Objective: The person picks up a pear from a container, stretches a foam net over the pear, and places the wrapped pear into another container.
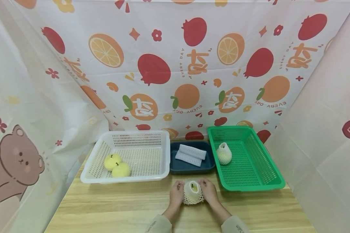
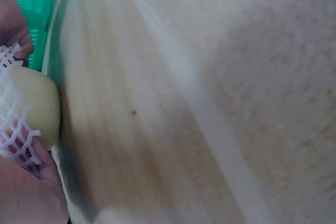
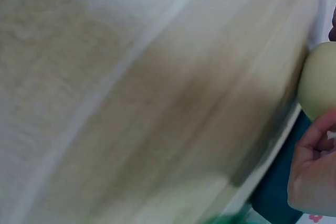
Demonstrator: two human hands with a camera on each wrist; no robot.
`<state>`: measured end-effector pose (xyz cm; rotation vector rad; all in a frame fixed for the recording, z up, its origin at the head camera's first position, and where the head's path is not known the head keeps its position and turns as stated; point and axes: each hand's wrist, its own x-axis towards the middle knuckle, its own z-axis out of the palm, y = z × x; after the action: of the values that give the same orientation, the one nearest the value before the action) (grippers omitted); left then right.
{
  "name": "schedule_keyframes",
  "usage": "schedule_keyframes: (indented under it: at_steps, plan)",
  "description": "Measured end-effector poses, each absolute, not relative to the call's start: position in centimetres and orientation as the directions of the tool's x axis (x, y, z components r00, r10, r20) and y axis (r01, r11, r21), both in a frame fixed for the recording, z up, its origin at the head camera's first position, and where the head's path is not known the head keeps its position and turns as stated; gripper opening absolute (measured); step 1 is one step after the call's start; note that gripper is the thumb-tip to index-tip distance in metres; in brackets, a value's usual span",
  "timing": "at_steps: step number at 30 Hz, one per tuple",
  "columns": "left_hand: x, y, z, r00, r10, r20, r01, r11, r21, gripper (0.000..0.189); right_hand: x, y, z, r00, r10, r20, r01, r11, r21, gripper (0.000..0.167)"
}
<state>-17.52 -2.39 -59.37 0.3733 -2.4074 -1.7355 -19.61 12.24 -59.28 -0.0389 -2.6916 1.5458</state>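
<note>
A round pale-yellow pear (image 1: 194, 187) sits on the table at the front middle, partly inside a white foam net sleeve (image 1: 191, 197). My left hand (image 1: 176, 194) pinches the net's edge on the left side. On the other side, my right hand (image 1: 208, 192) grips the net near its upper edge. In the left wrist view, the net (image 2: 18, 135) stretches over part of the pear (image 2: 39, 103), and bare skin of the fruit shows past it. The right wrist view catches the bare pear (image 3: 320, 80) beside the curled fingers of the right hand (image 3: 315, 171).
Two bare pears (image 1: 121, 170) lie in a white basket (image 1: 125, 180) at the left. Behind the hands, a dark blue tray (image 1: 192, 170) holds flat foam net sleeves (image 1: 192, 151). To the right, a green basket (image 1: 250, 187) contains one netted pear (image 1: 224, 154).
</note>
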Motion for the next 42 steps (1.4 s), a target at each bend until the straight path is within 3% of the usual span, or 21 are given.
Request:
schedule_keyframes:
  at_steps: [11, 20, 34, 42]
  plan:
    - [-17.7, -2.2, -60.4, -0.95, -0.31, 0.029, -0.084, 0.346, 0.934, 0.014, -19.9, 12.8, -60.7, -0.999, 0.025, -0.04, 0.047, 0.414, -0.909, 0.026]
    - [-18.0, -2.4, -61.0, -0.941, -0.305, 0.145, -0.016, 0.467, 0.884, 0.01, -20.1, 12.7, -61.2, -1.0, 0.03, -0.001, 0.017, 0.518, -0.855, 0.025]
    - [-17.8, -2.8, -60.7, -0.939, -0.179, 0.293, 0.084, 0.706, 0.703, 0.011, -20.0, 12.6, -61.1, -0.999, 0.026, 0.03, -0.006, 0.652, -0.758, 0.025]
    - [-18.0, -2.9, -60.8, -0.959, -0.101, 0.266, 0.084, 0.793, 0.604, 0.007, -20.0, 12.4, -61.1, -0.998, 0.043, 0.04, 0.003, 0.718, -0.696, 0.025]
